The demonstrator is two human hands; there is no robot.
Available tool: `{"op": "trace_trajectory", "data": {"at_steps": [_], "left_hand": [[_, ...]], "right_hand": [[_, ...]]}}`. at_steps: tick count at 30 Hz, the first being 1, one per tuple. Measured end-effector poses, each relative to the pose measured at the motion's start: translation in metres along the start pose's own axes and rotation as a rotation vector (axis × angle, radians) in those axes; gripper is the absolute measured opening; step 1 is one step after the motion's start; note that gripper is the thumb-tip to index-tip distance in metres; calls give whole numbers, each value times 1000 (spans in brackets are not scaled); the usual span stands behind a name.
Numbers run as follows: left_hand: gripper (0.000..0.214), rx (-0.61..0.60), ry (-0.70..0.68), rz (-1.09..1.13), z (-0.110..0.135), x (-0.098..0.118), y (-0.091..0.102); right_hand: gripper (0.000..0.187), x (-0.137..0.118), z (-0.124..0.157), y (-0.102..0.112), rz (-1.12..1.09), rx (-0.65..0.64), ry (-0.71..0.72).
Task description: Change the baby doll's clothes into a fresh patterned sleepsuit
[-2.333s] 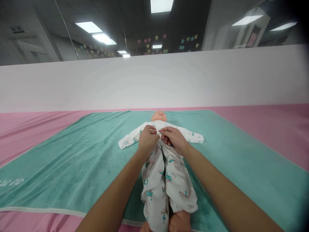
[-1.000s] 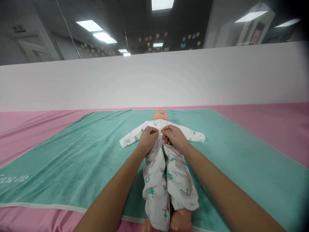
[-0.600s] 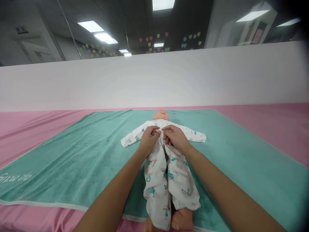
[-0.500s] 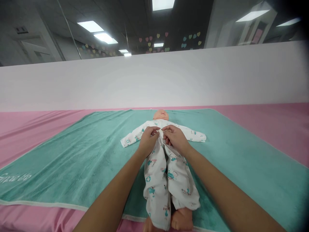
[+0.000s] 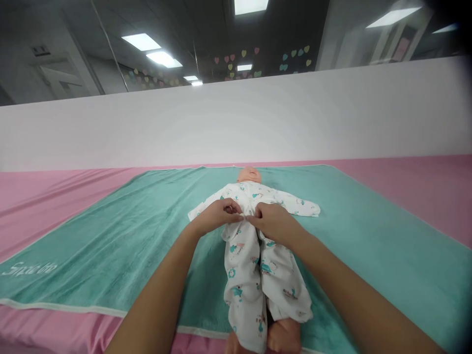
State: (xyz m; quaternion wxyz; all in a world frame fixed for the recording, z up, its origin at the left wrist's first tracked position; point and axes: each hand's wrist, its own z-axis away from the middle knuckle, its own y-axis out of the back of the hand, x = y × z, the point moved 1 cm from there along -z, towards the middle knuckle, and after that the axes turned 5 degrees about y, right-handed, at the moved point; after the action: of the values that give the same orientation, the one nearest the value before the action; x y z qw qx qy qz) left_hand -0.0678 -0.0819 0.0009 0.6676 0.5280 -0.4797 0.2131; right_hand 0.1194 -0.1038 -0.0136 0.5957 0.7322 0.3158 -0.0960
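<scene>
A baby doll (image 5: 249,174) lies on its back, with its head at the far end and its bare feet (image 5: 283,337) toward me. It wears a white sleepsuit (image 5: 243,275) printed with teal figures, arms spread. At the middle of the front, my left hand (image 5: 217,215) pinches the suit's edge between its fingers. My right hand (image 5: 275,221) pinches the facing edge, and the fingertips of both hands nearly meet. The fastening under my fingers is hidden.
The doll lies on a teal towel (image 5: 92,246) with pale lettering at its left corner. The towel rests on a pink sheet (image 5: 55,194). Beyond stands a low white wall (image 5: 236,128), with glass and heart-shaped decorations above it.
Both hands have turned flatter and moved slightly down the suit's front, with my left forearm swinging outward. The view has shifted slightly.
</scene>
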Motion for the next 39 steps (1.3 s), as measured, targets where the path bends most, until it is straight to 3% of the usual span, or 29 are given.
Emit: {"op": "trace_trajectory", "data": {"at_steps": [5,9,13,22,29,36,39], "left_hand": [[17,120,-59,-160,-3,1,-7],[12,197,-121,-283,-5,4,-12],[13,275,-102,-357,-5,7,-13],[13,125,-36,-289,-2,7,-2],[20,102,19,-252,0,10,-2],[25,56,-19,170,2,18,-15],[25,64,24,158,0,19,-23]], "right_hand": [[27,6,-3,2,-118,-58,-36],[26,11,-6,3,-291,-180,-55],[28,16,-8,4,-519,-195,-117],[34,9,-7,4,-992,-105,-124],[32,8,-6,-4,-945,-227,-143],[29,13,-9,-3,-1052,-220,-134],[25,14,-9,-2,-1082,-221,-155]]}}
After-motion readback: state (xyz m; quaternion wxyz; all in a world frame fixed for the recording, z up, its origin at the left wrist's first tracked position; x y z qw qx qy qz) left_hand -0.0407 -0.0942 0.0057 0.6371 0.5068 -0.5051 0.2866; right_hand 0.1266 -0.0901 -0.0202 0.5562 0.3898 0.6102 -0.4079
